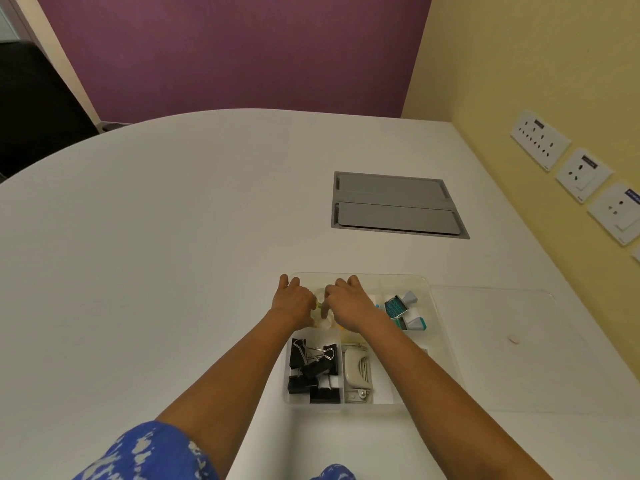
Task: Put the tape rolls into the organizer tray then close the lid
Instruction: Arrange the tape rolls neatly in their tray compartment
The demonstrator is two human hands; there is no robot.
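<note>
A clear organizer tray (437, 308) sits on the white table in front of me. Both my hands are over its far-left compartment, palms down. My left hand (294, 299) and my right hand (348, 301) are close together, thumbs facing each other. Between them lie clear, whitish tape rolls (322, 311), mostly hidden by the hands; each hand seems to pinch a roll. The transparent lid (512, 344) lies flat on the table, right of the tray.
Black binder clips (313, 370) fill the near-left compartment, a beige hole punch (358, 370) the one beside it, teal and white items (403, 308) the far right. A grey cable hatch (396, 206) is set in the table behind. Wall sockets (540, 140) line the yellow wall.
</note>
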